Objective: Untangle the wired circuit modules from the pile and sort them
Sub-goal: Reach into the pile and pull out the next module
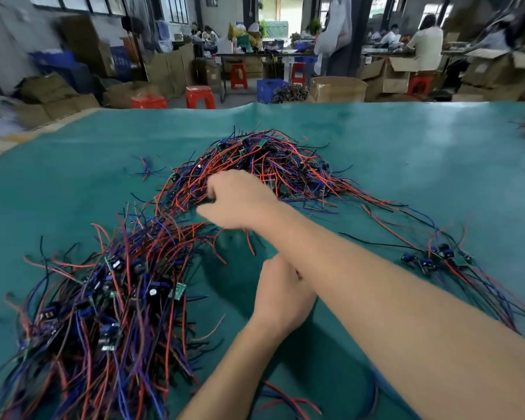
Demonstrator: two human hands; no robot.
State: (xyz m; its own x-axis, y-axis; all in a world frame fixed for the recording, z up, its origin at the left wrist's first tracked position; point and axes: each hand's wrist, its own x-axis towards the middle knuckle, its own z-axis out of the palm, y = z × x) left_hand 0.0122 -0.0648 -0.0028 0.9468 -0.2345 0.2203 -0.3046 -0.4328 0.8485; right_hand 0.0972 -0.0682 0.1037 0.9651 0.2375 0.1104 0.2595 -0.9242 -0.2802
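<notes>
The right hand [237,204] reaches across, over the left arm, into the big pile [255,171] of red, blue and black wires with little circuit modules. Its fingers are curled into the wires at the pile's near edge and seem to grab some, but the picture is blurry there. The left hand [281,294] is low and close to the body, partly hidden under the right arm. Whether its fingers are open or closed cannot be told.

Left of both hands lies a second heap [103,304] of wired modules. Right of the right arm sits a small bunch [437,257] with long wires trailing away. All of it lies on a green surface [406,153]. No writing can be read.
</notes>
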